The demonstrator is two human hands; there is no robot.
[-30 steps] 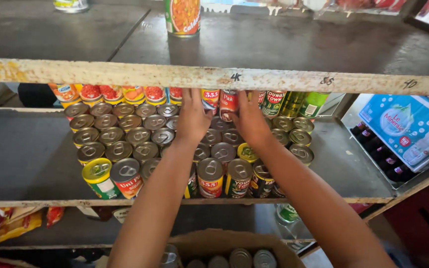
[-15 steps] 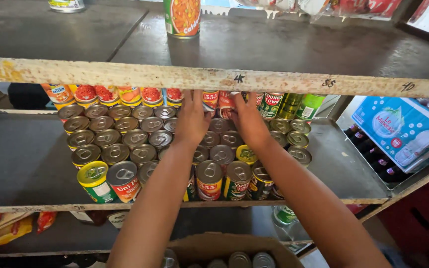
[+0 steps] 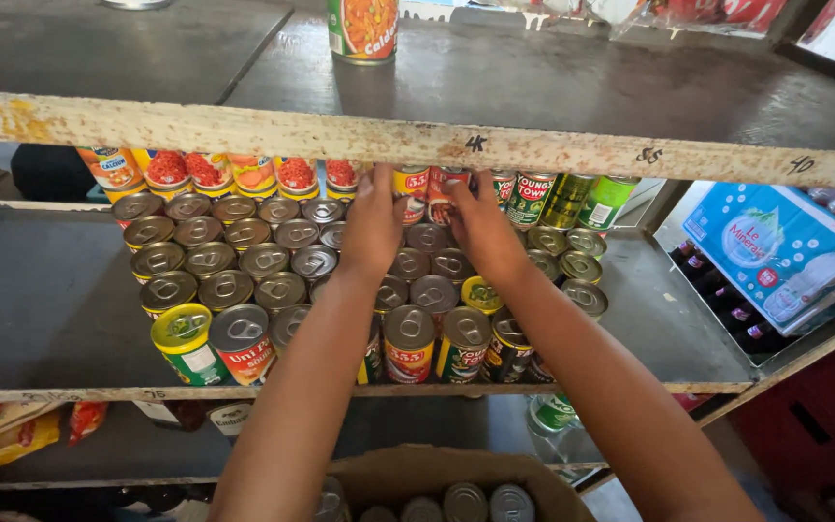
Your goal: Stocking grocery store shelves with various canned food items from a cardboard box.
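Both my arms reach up into the middle shelf [image 3: 50,300], over a packed block of tins. My left hand [image 3: 371,224] lies palm-down at about twelve o'clock of the block, fingers together and stretched toward a yellow-and-red can [image 3: 411,182] in the upper back row; the fingertips sit at its left edge, though I cannot tell whether they truly grip it. My right hand [image 3: 480,224] is just beside, at one o'clock, fingers curled around a red-labelled can [image 3: 445,188] standing next to the yellow one (the shelf's front rail hides the tops of both). The two hands are nearly touching each other.

Below my wrists the silver pull-tab lids [image 3: 244,261] run in rows from nine o'clock across to three. At the front edge, around seven o'clock, stands a green can with a yellow lid [image 3: 186,343], and beside it a red-labelled can [image 3: 244,346]. Green tins [image 3: 572,198] stand at two o'clock in the back row. On the top shelf, at twelve, a lone can [image 3: 362,29] stands upright. At six o'clock, under my elbows, an open cardboard box [image 3: 417,474] holds more cans. A blue pack of bottled water [image 3: 785,251] lies well apart at three o'clock.
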